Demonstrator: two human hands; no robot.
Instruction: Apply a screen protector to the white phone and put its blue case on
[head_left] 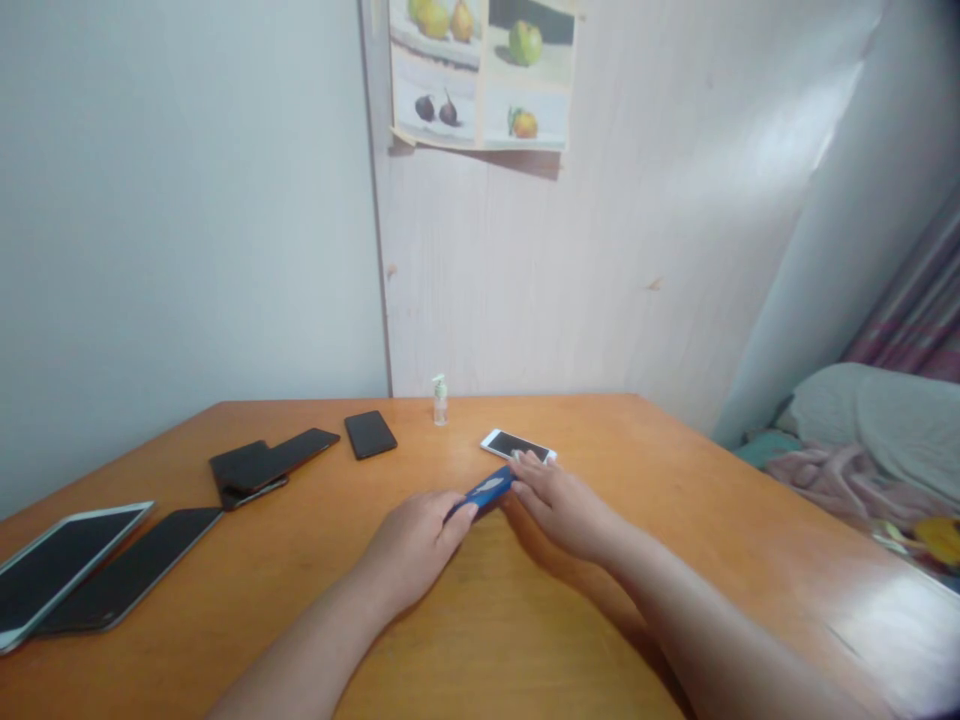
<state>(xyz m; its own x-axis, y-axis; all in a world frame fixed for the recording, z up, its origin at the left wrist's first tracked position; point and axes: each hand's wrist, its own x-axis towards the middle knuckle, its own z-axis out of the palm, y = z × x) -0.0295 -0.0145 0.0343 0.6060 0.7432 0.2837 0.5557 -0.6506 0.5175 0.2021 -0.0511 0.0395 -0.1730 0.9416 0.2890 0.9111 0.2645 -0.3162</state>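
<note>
A slim blue phone (489, 488) with a pale patch on its upper face is tilted just above the middle of the wooden table. My left hand (420, 540) is closed around its near left end, thumb on top. At the far right end, my right hand (555, 500) touches the blue phone with its fingers stretched forward. A small whitish spot shows by those fingertips, too small to name. Right behind them lies a white phone (517, 443) with a dark screen, partly covered by the right hand.
A clear pump bottle (440, 402) stands at the table's back edge. A black phone (370, 435) lies left of it. Further left are overlapping dark devices (281, 460), a white tablet (67, 555) and a dark tablet (142, 570). Bedding (877, 440) lies beyond the right edge.
</note>
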